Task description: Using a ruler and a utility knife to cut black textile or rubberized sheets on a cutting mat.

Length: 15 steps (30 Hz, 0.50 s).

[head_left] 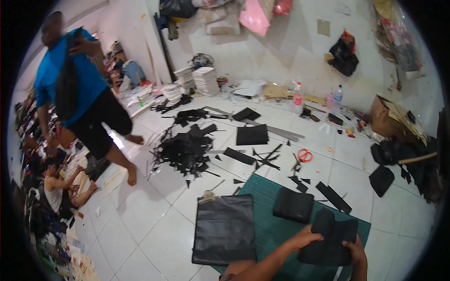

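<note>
Both my hands hold a black piece of sheet material [328, 239], bent or creased along its middle, low over a green cutting mat [269, 225]. My left hand [305, 238] grips its left edge with the thumb on top. At the lower right edge, my right hand [355, 250] pinches it, its fingers partly hidden underneath. Just beyond lies another black piece [294, 205], seemingly folded or stacked, on the mat. To the left, a large black sheet [224, 229] with a metal clip [209, 197] at its top overlaps the mat.
Scissors with orange handles [304, 156] and a heap of black scraps [183, 150] lie on the tiles beyond. Metal rulers [267, 126] stretch near black pieces. A cardboard box [393, 117] stands far right. One person [77, 89] in blue stands left; another [58, 187] sits behind.
</note>
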{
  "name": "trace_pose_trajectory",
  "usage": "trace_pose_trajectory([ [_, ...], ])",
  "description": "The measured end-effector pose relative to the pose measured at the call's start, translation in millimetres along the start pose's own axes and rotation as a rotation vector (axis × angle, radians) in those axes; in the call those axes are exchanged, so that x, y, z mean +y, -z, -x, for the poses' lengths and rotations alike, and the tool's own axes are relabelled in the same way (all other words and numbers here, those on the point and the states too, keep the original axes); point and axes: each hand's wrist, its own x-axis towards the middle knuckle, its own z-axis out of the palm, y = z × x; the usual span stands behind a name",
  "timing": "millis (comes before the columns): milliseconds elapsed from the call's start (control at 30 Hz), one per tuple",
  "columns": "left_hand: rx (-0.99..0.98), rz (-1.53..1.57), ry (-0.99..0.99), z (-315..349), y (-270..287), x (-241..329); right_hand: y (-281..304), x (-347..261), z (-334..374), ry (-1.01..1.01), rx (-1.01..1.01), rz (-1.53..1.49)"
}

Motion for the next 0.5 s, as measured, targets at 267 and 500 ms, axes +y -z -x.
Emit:
trace_pose_trajectory([
  [267,0.281,-0.438,0.016,31,8,44,-24,-9,4,0.048,-0.014,-0.065],
  [500,0.54,-0.529,-0.164,71,58,65,-19,20,1,-0.118,0.038,-0.112],
])
